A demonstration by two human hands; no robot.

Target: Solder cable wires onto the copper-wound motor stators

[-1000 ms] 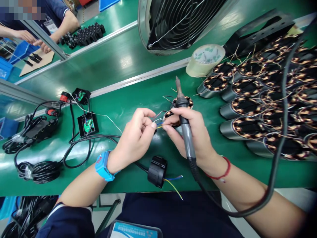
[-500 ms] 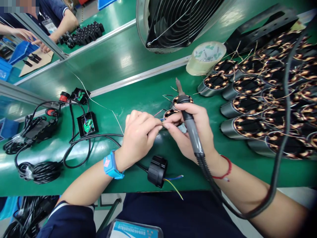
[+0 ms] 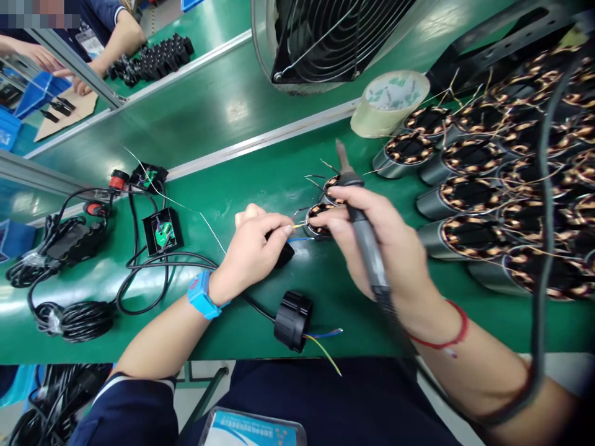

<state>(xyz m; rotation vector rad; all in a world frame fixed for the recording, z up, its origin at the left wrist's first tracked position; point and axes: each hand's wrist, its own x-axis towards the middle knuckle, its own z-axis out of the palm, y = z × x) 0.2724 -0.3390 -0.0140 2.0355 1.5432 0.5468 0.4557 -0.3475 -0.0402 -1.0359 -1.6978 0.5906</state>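
Pinching thin floppy lead wires (image 3: 297,232) at their tips with left hand (image 3: 253,248), right hand (image 3: 385,248) clamped on stiff soldering iron (image 3: 360,214) handle, clear of hot tip, beside stator (image 3: 320,217).

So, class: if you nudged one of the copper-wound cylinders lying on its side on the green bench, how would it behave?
The wound cylinder lies on its round side, so it would probably roll. Metal shell and dense copper suggest weight. Its thin loose wire ends look easily bent.

Factory assembly line: long green counter (image 3: 242,179) w/ rows of copper-wound motor stators (image 3: 469,161), soldering iron (image 3: 362,223), cable bundles (image 3: 79,316), big fan (image 3: 325,37), co-worker's hands (image 3: 69,77) at next station.
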